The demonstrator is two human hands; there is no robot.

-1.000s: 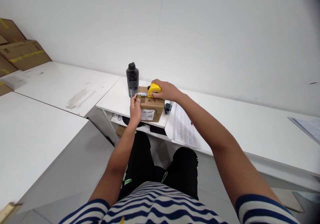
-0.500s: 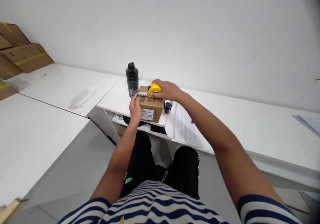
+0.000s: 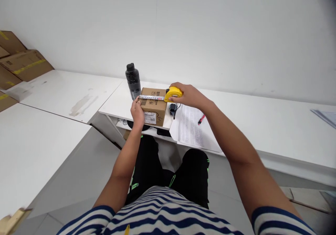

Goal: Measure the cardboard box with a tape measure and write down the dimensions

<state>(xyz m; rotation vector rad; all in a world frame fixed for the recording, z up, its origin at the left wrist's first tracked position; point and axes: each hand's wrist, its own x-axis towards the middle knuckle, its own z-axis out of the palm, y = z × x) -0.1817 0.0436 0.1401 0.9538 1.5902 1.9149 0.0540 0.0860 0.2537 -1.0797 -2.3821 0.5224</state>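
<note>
A small cardboard box [image 3: 157,105] with a white label on its front stands on the white table. My right hand [image 3: 189,94] is closed around a yellow tape measure [image 3: 173,93], just past the box's right edge. The marked blade [image 3: 151,97] stretches left across the box top. At the box's left edge, my left hand [image 3: 137,111] pinches the blade's end, its fingers against the box. Right behind that hand stands a dark bottle [image 3: 133,82].
A dark watch-like object [image 3: 173,108] lies right of the box. Written sheets [image 3: 189,126] and a red pen [image 3: 201,119] lie farther right, with more papers [image 3: 325,117] at the far right. Large cartons [image 3: 28,67] are stacked at the left by the wall.
My right hand has moved right with the tape measure, so more blade is drawn out across the box top. My left hand still holds the blade's end at the left edge.
</note>
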